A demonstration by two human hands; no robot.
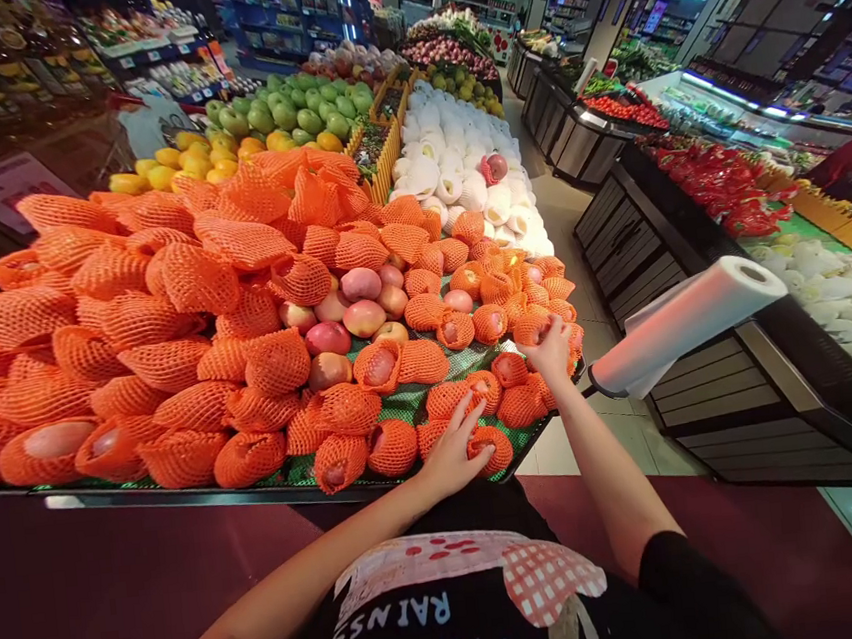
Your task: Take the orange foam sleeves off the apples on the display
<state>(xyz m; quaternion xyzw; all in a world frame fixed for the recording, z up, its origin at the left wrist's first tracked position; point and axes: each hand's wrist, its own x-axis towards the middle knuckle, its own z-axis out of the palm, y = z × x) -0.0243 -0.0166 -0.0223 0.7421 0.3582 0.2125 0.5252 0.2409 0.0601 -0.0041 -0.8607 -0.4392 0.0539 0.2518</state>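
Observation:
I stand at a fruit display table [187, 495] heaped with apples in orange foam nets [166, 284]. Several bare red-yellow apples [363, 315] lie in a gap in the middle. My left hand [455, 449] lies flat with spread fingers on a netted apple [493, 444] at the front edge. My right hand [552, 350] reaches further in, its fingers closed around a netted apple [533, 327] near the table's right corner.
A roll of plastic bags [687, 322] juts out on a holder at the right. Behind are white-netted fruit [456, 161], green apples [300, 111] and yellow fruit [185, 160]. Dark produce counters [740, 380] line the tiled aisle [559, 216] on the right.

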